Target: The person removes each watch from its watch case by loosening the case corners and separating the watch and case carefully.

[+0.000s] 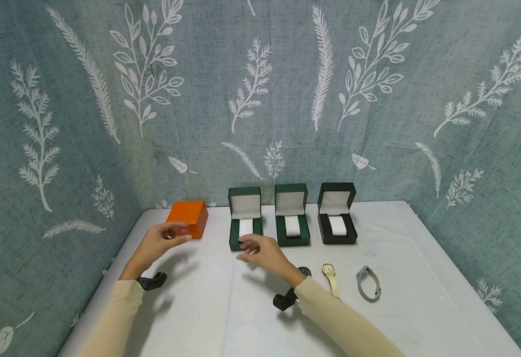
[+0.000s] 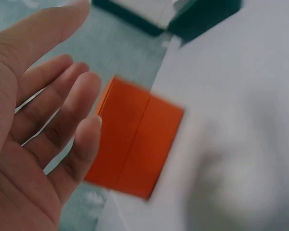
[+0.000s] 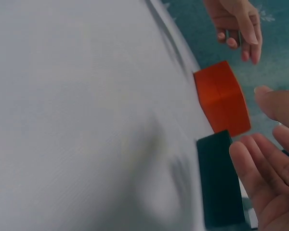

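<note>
My left hand [image 1: 159,244] hovers just in front of the closed orange box [image 1: 188,213], fingers loosely bent and holding nothing. In the left wrist view the orange box [image 2: 137,139] shows past the relaxed fingertips [image 2: 89,130]. My right hand [image 1: 263,253] is in the air by the front of the left green watch box [image 1: 234,238], its fingers relaxed with nothing between them. That green box is lifted open, with a white cushion [image 1: 245,227] inside. In the right wrist view the right hand [image 3: 274,178] overlaps the green box [image 3: 221,183].
A second open green watch box [image 1: 292,240] and an open black one [image 1: 338,238] stand to the right, each with a white cushion. Nearer lie a dark watch [image 1: 305,271], partly hidden by the right wrist, a gold watch [image 1: 330,277] and a grey-strapped watch [image 1: 369,284]. Patterned curtains enclose the white table [image 1: 421,297].
</note>
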Available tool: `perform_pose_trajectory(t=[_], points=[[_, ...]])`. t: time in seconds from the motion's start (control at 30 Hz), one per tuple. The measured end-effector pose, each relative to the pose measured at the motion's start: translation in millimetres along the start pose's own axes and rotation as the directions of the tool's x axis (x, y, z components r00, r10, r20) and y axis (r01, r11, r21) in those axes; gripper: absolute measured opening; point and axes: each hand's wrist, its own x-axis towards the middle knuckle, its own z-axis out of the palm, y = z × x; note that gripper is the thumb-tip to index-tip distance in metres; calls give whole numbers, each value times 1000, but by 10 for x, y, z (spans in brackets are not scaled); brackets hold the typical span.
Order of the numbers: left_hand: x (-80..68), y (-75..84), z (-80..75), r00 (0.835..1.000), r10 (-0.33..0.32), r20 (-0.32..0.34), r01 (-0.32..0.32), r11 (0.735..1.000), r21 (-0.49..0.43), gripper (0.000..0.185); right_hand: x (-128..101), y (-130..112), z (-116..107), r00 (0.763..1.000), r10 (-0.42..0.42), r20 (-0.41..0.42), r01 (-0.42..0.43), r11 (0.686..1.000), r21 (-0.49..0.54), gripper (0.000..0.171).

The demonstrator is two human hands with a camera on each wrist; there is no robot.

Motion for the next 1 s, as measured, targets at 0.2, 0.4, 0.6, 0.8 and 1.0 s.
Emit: perform_pose_trajectory(t=[0.2, 0.4, 0.6, 0.8, 1.0], points=[[67, -141, -250, 996, -56, -63, 55, 998, -25, 56, 242, -107, 179, 999, 21, -45, -22, 1000, -8, 45], [135, -283, -400, 986, -149, -78, 146, 988, -44, 69, 456, -177, 379, 998, 43, -45, -42, 999, 19, 46], [199, -492, -421, 978, -195, -70, 195, 981, -16, 81, 645, -153, 588, 993, 99, -66, -97, 995, 24, 49], [249, -557, -452, 968, -251, 11, 251, 967, -41, 92, 767, -147, 739, 984, 163, -73, -162, 987, 21, 54], [329, -566, -489, 954, -280, 107, 288, 955, -67, 96, 858, -176, 807, 978, 207, -29, -207, 978, 10, 66]])
